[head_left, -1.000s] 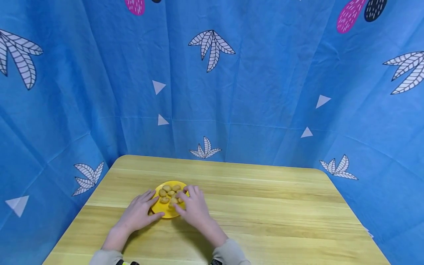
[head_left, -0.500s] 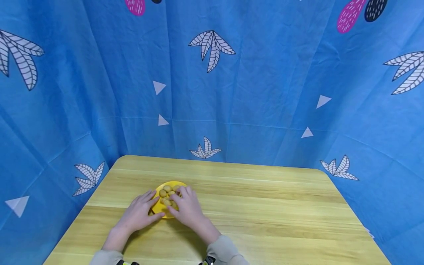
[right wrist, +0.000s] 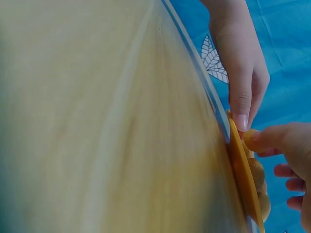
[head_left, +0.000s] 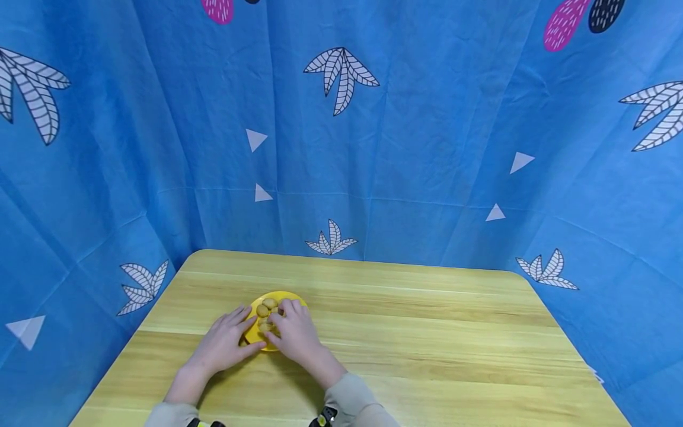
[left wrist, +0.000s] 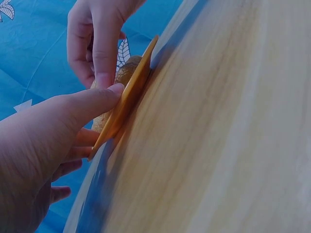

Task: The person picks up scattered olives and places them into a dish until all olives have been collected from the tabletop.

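Observation:
A round yellow plate [head_left: 255,337] carries several tan, wrinkled walnuts [head_left: 270,303]; the kind is judged from shape and texture. Along the plate's left side my left hand [head_left: 221,345] holds the rim, its thumb at the near edge and its fingers spread along the left. In the left wrist view that thumb lies against the plate [left wrist: 127,99]. My right hand [head_left: 297,333] reaches over the plate from the right. Its curled thumb and fingers close about a walnut, which they largely cover. The right wrist view shows other walnuts [right wrist: 257,171] beside the right thumb.
The plate stands on a wood-grain table [head_left: 427,338], left of its middle. A blue patterned cloth [head_left: 416,136] hangs behind the table and along both sides.
My right hand has moved left across the plate, covering more of the walnuts there. My left hand and the plate stay where they were.

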### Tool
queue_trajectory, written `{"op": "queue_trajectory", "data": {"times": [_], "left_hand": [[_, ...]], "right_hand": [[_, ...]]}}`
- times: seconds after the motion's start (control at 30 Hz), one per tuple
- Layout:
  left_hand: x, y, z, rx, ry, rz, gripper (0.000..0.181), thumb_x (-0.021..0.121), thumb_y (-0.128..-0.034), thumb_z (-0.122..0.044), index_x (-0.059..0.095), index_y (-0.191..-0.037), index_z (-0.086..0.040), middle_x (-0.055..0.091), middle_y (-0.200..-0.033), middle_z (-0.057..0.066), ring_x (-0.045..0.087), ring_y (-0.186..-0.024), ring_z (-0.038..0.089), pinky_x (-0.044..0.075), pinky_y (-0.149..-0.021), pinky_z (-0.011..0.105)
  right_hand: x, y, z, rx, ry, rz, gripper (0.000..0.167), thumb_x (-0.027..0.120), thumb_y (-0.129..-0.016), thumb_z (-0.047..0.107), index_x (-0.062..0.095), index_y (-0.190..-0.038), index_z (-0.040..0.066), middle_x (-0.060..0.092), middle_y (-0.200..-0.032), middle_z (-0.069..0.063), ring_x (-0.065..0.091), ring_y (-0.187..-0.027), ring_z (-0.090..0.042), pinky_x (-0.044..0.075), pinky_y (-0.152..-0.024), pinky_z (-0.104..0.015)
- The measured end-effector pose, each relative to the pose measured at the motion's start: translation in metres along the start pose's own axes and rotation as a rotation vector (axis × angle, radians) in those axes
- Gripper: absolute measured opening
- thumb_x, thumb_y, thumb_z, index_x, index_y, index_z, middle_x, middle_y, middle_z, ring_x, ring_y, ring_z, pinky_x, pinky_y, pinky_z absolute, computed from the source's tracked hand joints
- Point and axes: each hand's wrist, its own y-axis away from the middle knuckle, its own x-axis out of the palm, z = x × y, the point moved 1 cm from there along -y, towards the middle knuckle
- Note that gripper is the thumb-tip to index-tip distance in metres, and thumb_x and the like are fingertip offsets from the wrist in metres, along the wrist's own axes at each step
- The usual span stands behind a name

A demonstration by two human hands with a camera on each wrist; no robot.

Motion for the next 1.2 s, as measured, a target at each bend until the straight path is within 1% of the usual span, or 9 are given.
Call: {"op": "queue_trajectory", "data": {"times": [0.23, 0.43, 0.67, 0.83, 1.03, 1.2], "left_hand": [[0.000, 0.000, 0.000, 0.007, 0.002, 0.005, 0.072, 0.065, -0.0855, -0.057, 0.061, -0.130, -0.001, 0.049, -0.146, 0.022, 0.041, -0.138, 0.042, 0.035, -0.108, 0.064], [0.000, -0.001, -0.001, 0.005, 0.014, 0.001, 0.070, 0.066, -0.0851, -0.055, 0.061, -0.130, -0.001, 0.049, -0.145, 0.022, 0.041, -0.138, 0.041, 0.035, -0.108, 0.064], [0.002, -0.001, 0.002, 0.002, 0.014, 0.002, 0.073, 0.064, -0.0851, -0.059, 0.061, -0.131, -0.002, 0.048, -0.146, 0.021, 0.041, -0.138, 0.041, 0.035, -0.108, 0.064], [0.003, -0.001, 0.003, 0.004, 0.007, 0.001, 0.074, 0.063, -0.0850, -0.061, 0.061, -0.131, -0.003, 0.048, -0.146, 0.021, 0.041, -0.138, 0.042, 0.035, -0.109, 0.063], [0.001, -0.001, 0.003, 0.010, -0.005, -0.002, 0.071, 0.065, -0.0847, -0.057, 0.062, -0.129, -0.002, 0.049, -0.146, 0.022, 0.042, -0.137, 0.043, 0.035, -0.108, 0.064], [-0.001, -0.002, 0.001, 0.007, -0.026, 0.023, 0.070, 0.066, -0.0848, -0.056, 0.063, -0.128, -0.002, 0.049, -0.146, 0.022, 0.040, -0.138, 0.043, 0.035, -0.108, 0.064]], "right_hand": [[0.005, -0.003, 0.001, 0.001, 0.012, 0.016, 0.021, 0.068, -0.089, 0.046, 0.071, -0.096, 0.027, 0.053, -0.105, 0.004, 0.042, -0.094, -0.013, 0.036, -0.078, -0.024], [0.006, -0.003, 0.000, 0.019, -0.011, 0.001, 0.019, 0.070, -0.087, 0.045, 0.071, -0.095, 0.028, 0.053, -0.103, 0.004, 0.042, -0.093, -0.013, 0.034, -0.075, -0.024], [0.006, -0.004, 0.001, 0.040, -0.019, 0.050, 0.018, 0.072, -0.086, 0.042, 0.070, -0.096, 0.026, 0.052, -0.103, 0.005, 0.040, -0.092, -0.012, 0.032, -0.074, -0.022], [0.005, -0.005, -0.001, 0.041, -0.025, 0.061, 0.019, 0.073, -0.086, 0.040, 0.069, -0.097, 0.025, 0.054, -0.107, 0.004, 0.042, -0.095, -0.013, 0.035, -0.078, -0.024], [0.001, -0.004, -0.009, 0.045, -0.042, 0.043, 0.024, 0.071, -0.087, 0.040, 0.069, -0.104, 0.023, 0.056, -0.110, 0.002, 0.045, -0.098, -0.015, 0.039, -0.078, -0.025], [-0.005, -0.002, -0.018, 0.070, -0.067, 0.031, 0.028, 0.071, -0.088, 0.039, 0.069, -0.108, 0.020, 0.055, -0.109, 0.001, 0.045, -0.097, -0.015, 0.041, -0.083, -0.028]]}}
